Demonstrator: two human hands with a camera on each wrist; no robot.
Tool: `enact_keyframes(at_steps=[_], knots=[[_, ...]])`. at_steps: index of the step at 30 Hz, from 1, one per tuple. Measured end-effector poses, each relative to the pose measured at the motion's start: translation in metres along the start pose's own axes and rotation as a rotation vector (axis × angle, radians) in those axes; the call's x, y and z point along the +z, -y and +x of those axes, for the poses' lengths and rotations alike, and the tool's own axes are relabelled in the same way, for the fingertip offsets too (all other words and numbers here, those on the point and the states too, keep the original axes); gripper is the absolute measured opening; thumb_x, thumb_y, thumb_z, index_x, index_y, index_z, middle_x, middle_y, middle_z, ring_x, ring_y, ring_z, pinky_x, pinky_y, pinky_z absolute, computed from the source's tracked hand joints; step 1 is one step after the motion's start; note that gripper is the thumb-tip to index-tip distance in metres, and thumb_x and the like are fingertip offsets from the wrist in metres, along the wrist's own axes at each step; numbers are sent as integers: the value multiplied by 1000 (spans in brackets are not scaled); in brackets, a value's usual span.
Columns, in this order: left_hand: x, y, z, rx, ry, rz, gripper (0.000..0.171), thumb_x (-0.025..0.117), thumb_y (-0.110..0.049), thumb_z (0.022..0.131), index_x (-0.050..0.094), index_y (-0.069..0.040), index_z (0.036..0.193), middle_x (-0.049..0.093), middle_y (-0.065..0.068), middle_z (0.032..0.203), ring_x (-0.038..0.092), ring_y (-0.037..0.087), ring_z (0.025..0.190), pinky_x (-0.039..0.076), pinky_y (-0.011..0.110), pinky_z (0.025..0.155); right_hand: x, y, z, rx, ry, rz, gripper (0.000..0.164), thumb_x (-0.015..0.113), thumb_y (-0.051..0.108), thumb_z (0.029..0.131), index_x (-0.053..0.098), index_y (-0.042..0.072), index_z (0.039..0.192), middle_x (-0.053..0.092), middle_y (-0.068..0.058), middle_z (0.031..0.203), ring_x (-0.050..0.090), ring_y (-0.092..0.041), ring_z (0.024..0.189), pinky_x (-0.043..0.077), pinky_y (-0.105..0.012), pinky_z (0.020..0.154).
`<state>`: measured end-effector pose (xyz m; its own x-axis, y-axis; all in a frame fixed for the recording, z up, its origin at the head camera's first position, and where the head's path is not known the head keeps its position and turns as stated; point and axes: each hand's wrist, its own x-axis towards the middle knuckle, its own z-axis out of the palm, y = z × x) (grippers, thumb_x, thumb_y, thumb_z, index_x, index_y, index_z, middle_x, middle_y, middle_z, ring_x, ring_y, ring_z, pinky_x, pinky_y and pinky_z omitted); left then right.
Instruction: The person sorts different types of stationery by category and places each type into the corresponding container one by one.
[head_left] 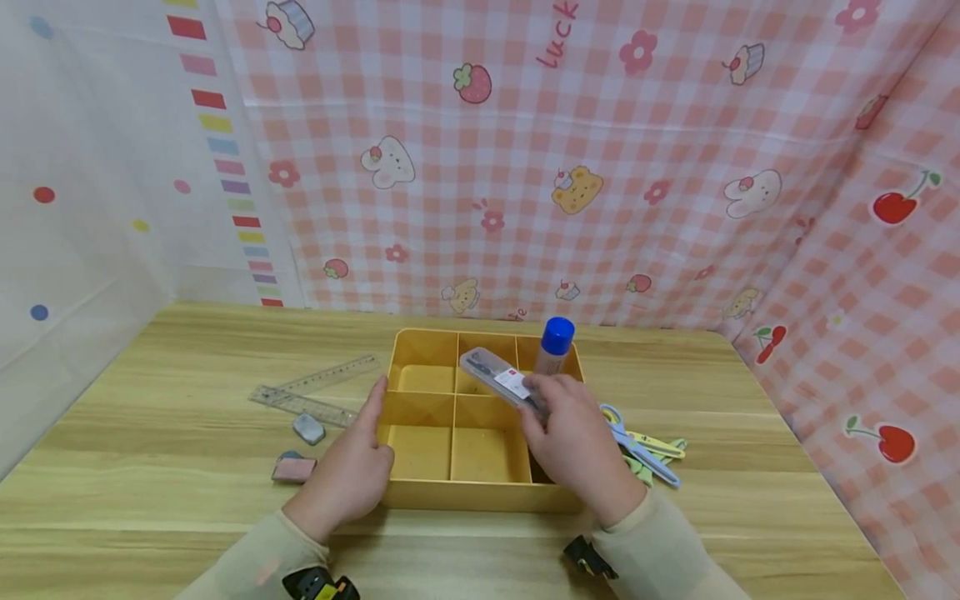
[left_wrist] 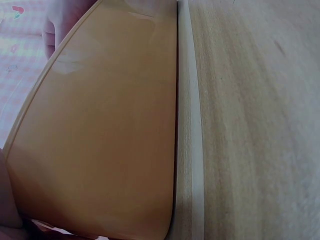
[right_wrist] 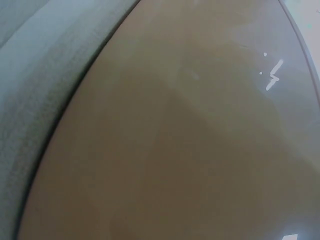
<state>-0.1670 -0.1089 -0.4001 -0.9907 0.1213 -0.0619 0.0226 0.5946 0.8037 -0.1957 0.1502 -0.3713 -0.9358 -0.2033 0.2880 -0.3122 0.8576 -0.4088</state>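
A yellow divided box [head_left: 480, 495] stands on the table. My left hand [head_left: 350, 471] rests against its left side, index finger straight along the wall; its other fingers are mostly hidden. Over the box, my right hand [head_left: 581, 442] pinches a slim clear plastic case [head_left: 487, 368] with a white label and a dark item inside, its kind unclear. The case slants above the back middle compartment. A glue stick [head_left: 557, 337] with a blue cap stands upright in the back right compartment, behind the right hand. The box's front wall [left_wrist: 100, 125] fills much of the left wrist view.
Left of the box lie clear rulers [head_left: 322, 375], a grey-blue eraser-like block [head_left: 308, 428] and a pink block [head_left: 294, 469]. Right of it, blue-handled scissors [head_left: 637, 446] overlap yellow and green items. Patterned cloth [head_left: 510, 167] hangs behind the table.
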Motion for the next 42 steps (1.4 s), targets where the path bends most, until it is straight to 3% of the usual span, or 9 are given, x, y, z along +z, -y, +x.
enact_keyframes(at_steps=[17,25,29,42], knots=[[-1,-2,0,-8,8,-5,81,37,0,89,-8,-29,150,14,11,153,16,25,132,18,55,107,4,0,0,-81,-62,-13,39,67,39,85,65,15,116,56,-5,111,44,-20,95,48,-36,72],[-1,0,0,-1,1,4,81,37,0,89,-7,-29,150,16,11,153,18,25,131,19,55,107,5,1,0,-137,-63,6,39,68,32,85,65,12,117,52,-7,118,43,-19,101,53,-34,74],[0,0,0,3,-1,11,81,38,0,89,-8,-29,150,16,12,153,18,25,131,20,55,107,7,0,1,-170,-46,14,36,68,30,85,65,13,117,53,-2,120,42,-17,100,52,-32,75],[0,0,0,-9,-5,13,82,38,0,89,-7,-31,150,17,12,152,19,25,131,21,56,107,10,-2,5,-257,-58,-30,33,66,14,86,62,13,119,58,0,119,46,-17,95,51,-37,83]])
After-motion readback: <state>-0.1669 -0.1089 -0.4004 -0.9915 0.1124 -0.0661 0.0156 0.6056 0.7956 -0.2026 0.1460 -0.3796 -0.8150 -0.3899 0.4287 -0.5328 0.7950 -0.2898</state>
